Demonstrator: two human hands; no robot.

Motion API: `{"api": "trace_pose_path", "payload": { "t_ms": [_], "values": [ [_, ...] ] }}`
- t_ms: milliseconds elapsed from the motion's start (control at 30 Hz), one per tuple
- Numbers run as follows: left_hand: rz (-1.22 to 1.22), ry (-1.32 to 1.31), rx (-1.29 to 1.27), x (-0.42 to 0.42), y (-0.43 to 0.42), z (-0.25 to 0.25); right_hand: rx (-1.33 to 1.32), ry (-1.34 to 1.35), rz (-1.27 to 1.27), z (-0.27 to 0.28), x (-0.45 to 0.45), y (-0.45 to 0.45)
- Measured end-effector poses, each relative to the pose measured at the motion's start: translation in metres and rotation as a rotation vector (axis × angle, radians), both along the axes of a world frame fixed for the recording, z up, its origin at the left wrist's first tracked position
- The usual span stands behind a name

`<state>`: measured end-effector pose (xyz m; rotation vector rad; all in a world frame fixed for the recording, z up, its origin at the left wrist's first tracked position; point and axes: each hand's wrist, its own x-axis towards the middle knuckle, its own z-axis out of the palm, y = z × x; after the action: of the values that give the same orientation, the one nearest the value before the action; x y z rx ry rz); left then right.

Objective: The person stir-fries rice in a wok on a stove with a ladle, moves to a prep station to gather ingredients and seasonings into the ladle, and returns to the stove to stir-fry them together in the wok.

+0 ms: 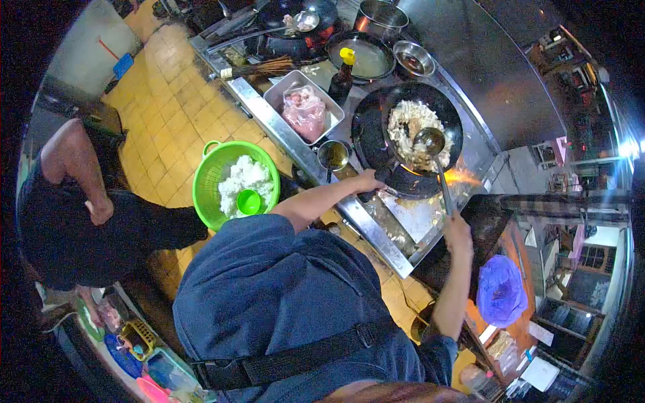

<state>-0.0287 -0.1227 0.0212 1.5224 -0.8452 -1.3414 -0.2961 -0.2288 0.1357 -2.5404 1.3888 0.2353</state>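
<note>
A black wok point(451, 109) sits tilted over a burner, with orange flame showing at its right rim. Pale rice or noodle-like food point(410, 117) lies inside it. My right hand point(458, 234) is closed round the long handle of a ladle point(430, 141), whose bowl rests in the food. At the wok's near left side, my left hand point(366, 183) is closed on what looks like the wok's handle, partly hidden beneath the fingers. A small pot of brown liquid point(333, 156) stands close to that hand.
A green basket point(199, 185) of white rice with a green cup point(248, 201) stands left. On the stove are a tray of bagged meat point(304, 114), a yellow-capped bottle point(341, 80) and other pans. Another person point(87, 201) stands left; a purple bag point(502, 290) lies right.
</note>
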Motion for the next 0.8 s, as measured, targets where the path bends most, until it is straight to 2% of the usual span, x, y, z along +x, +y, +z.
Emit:
{"api": "trace_pose_path", "payload": {
  "t_ms": [33,67,100,167,200,233,300,333,367,433,467,500,567,600,633,667,767,800],
  "values": [
    [0.002,-0.074,0.079,0.004,-0.001,0.021,-0.198,0.024,0.058,-0.017,0.011,-0.005],
    [0.000,0.026,0.062,0.004,0.002,0.029,-0.316,-0.295,0.098,-0.086,0.013,-0.015],
    [-0.010,0.029,0.067,0.005,0.001,0.025,-0.154,-0.082,-0.002,-0.040,0.059,0.023],
    [-0.062,0.142,0.130,0.006,0.000,0.014,-0.066,-0.113,-0.036,-0.078,0.061,0.015],
    [-0.002,0.158,0.076,0.002,-0.007,-0.011,0.093,-0.096,-0.035,-0.052,0.046,0.005],
    [-0.010,0.148,0.075,0.006,-0.009,-0.010,0.249,-0.079,-0.029,-0.008,0.026,-0.009],
    [0.002,0.185,-0.111,0.002,-0.005,-0.007,0.326,0.104,-0.147,0.056,0.017,-0.017],
    [-0.093,0.165,-0.084,0.008,-0.005,-0.004,0.116,0.032,-0.049,0.023,0.008,-0.023],
    [-0.108,0.159,-0.081,0.010,-0.020,-0.032,-0.102,-0.046,0.043,-0.025,-0.001,-0.032],
    [-0.134,-0.146,0.131,-0.001,-0.053,-0.115,-0.195,-0.051,0.173,-0.084,0.031,-0.013],
    [0.019,0.381,0.332,-0.010,-0.011,0.019,-0.095,0.082,0.023,-0.112,0.039,-0.006],
    [0.175,0.484,0.330,-0.027,-0.011,0.033,-0.010,0.010,0.007,-0.068,0.032,0.008],
    [0.205,0.912,0.257,-0.051,0.000,0.085,0.163,-0.130,-0.034,0.034,0.025,0.041],
    [0.197,0.905,0.259,-0.050,0.007,0.122,0.019,0.063,-0.021,0.083,0.022,0.057],
    [0.090,1.032,0.306,-0.045,0.022,0.159,-0.113,0.262,-0.010,0.112,0.018,0.074],
    [-0.021,1.154,0.349,-0.040,0.031,0.177,-0.106,0.258,-0.021,0.117,0.016,0.081],
    [-0.128,1.109,0.394,-0.008,0.012,0.124,-0.144,0.312,0.063,0.115,0.008,0.101],
    [-0.043,1.003,0.319,-0.003,0.018,0.109,-0.176,0.195,0.077,0.107,0.006,0.104]
  ]
}}
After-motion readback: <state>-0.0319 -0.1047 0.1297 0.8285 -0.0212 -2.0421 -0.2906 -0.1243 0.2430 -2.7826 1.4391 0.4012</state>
